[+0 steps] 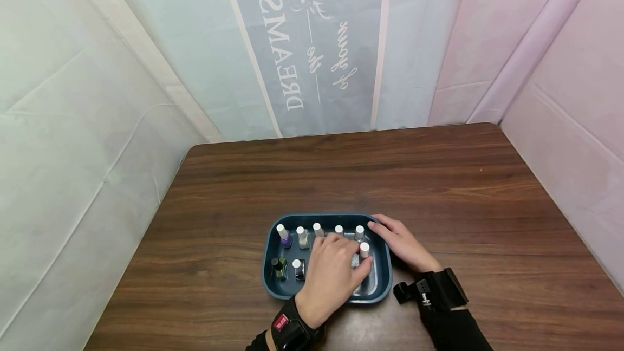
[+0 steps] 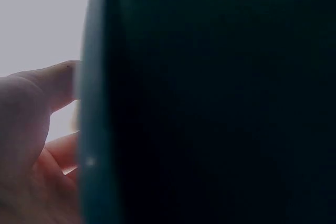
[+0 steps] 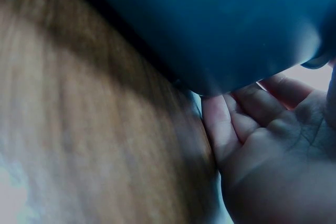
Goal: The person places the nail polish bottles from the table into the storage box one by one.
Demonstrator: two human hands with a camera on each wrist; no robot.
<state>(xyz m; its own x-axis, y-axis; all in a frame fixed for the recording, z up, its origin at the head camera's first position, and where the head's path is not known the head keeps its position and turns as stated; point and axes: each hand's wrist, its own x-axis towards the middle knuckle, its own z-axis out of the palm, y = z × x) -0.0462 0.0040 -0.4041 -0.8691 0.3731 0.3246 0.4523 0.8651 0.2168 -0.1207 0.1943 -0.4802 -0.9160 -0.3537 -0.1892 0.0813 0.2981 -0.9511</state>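
Note:
A dark blue tray holds several small nail polish bottles, mostly white-capped. My left hand reaches over it from the front, thumb and index finger pinching a white-capped nail polish bottle near the right end. The palm hides part of the front row. My right hand grips the tray's far right corner, thumb at the rim and fingers against the outer wall. In the left wrist view the dark tray wall covers the fingertips of the left hand.
Along the tray's back stand a purple bottle, a clear one and others. A dark-capped green bottle and a black bottle are at front left. The tray rests on a brown wooden table, with pale curtains around it.

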